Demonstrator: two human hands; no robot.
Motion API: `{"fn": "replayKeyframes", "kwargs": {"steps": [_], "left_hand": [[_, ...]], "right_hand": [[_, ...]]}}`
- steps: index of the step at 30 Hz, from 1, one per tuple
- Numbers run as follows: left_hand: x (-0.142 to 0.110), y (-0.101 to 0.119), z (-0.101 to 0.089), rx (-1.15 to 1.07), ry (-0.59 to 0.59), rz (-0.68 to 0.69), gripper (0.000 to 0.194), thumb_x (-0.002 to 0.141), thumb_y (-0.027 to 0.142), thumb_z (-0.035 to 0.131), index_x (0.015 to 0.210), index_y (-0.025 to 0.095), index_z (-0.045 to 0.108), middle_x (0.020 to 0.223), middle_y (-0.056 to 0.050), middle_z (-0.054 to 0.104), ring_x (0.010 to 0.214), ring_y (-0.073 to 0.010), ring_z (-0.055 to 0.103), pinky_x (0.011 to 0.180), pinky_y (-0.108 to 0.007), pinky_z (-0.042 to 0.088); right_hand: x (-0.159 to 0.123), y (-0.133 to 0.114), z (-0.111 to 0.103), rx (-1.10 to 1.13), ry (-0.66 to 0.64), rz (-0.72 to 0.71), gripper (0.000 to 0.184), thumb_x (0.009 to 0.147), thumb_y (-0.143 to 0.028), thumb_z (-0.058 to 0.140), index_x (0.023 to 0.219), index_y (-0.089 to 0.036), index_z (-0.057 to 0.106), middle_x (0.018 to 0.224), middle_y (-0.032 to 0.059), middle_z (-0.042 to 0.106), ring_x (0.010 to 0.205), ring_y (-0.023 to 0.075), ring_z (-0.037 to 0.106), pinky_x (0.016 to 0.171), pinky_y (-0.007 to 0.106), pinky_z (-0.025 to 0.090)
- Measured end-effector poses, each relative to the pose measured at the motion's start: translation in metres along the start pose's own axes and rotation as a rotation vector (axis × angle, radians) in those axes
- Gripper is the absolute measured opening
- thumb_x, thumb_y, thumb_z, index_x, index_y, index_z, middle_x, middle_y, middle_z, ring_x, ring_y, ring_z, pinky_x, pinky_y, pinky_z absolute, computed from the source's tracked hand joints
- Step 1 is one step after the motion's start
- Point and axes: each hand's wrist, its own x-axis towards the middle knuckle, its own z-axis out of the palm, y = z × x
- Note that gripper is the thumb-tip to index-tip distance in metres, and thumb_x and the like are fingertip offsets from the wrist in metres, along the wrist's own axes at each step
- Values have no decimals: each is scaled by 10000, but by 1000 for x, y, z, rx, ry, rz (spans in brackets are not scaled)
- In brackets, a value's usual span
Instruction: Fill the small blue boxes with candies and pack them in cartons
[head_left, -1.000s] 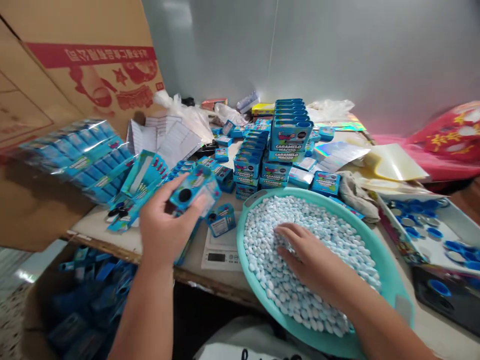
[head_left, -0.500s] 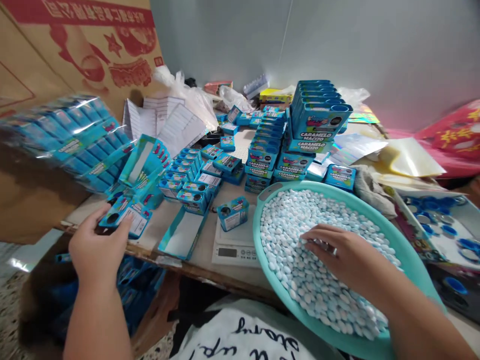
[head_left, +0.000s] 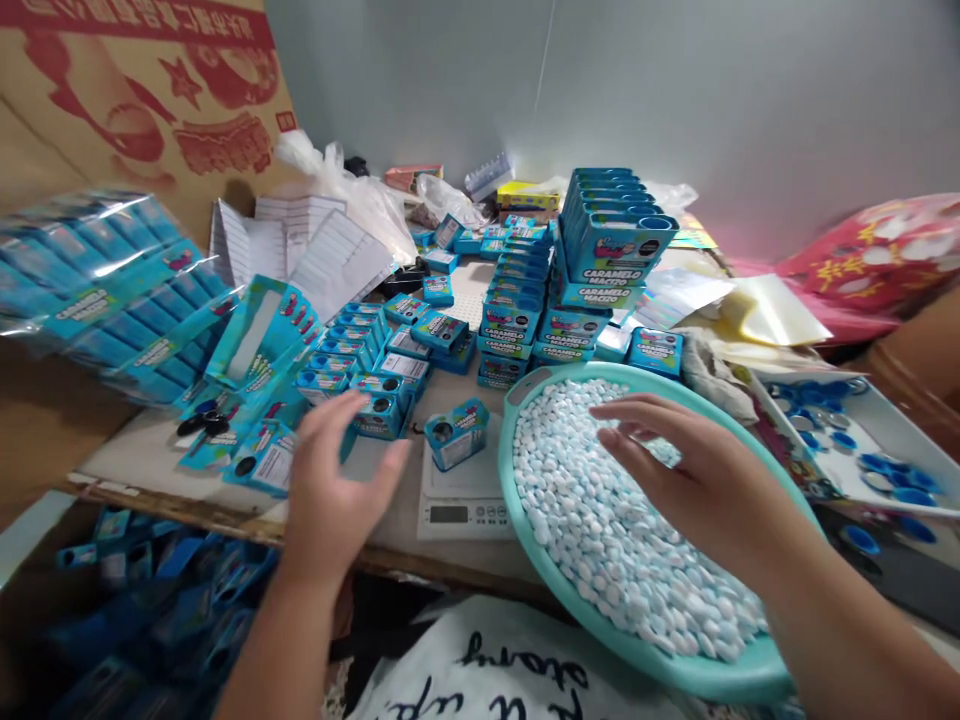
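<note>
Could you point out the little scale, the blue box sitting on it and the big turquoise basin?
Scale (head_left: 466, 484): head view, on the bare platform in front of the box.
Blue box (head_left: 457, 437): head view, on its printed side.
Turquoise basin (head_left: 690, 679): head view, on its near wall.

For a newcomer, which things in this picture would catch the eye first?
First comes the big turquoise basin at front right, filled with small white and pale blue pieces. Behind it rises a tall stack of blue cartons. Left of the basin, one blue box sits on a white scale, near the open left hand.
</note>
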Motion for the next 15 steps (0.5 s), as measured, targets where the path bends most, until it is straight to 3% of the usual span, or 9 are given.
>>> {"fn": "replayKeyframes", "kwargs": {"steps": [2,4,6,9,12,15], "left_hand": [[5,24,34,-143,-295,-94,564,865,485,749,1345,216,626,1389,-123,668,1299,-304,630,1098,-449,510],[10,34,61,-220,-456,-237,545,889,572,697,1275,189,673,1208,-126,757,1109,-302,724,950,-416,577],[20,38,72,-226,-428,-296,539,901,614,662,1202,170,708,1071,-120,788,995,-301,748,876,-395,583],[42,59,61,-247,-221,-170,501,908,602,665,1201,199,720,1146,-94,779,1100,-295,720,948,-367,551],[62,103,47,-401,-93,-34,453,897,579,696,1205,249,735,1213,-40,763,1158,-267,692,980,-326,531],[71,155,63,-752,-142,-80,435,923,583,656,1149,225,753,1110,-43,778,1047,-243,711,899,-301,549]], "right_hand": [[4,-6,7,63,24,-4,282,999,-456,575,1109,-256,740,1087,75,757,907,242,724,728,359,571],[5,-6,13,115,41,-7,270,1001,-419,574,1127,-237,728,1099,86,747,956,247,718,788,376,573],[3,0,17,173,59,-5,256,1000,-391,574,1129,-226,721,1103,91,738,986,246,710,847,396,569],[0,9,14,339,109,84,302,997,-447,583,1171,-231,703,1178,102,724,1049,252,699,905,419,567],[-3,11,7,668,128,207,497,967,-586,600,1360,-282,601,1368,110,658,1149,266,681,894,418,594],[-3,10,4,896,175,208,639,893,-669,666,1403,-305,537,1344,98,665,1080,261,697,841,408,614]]}}
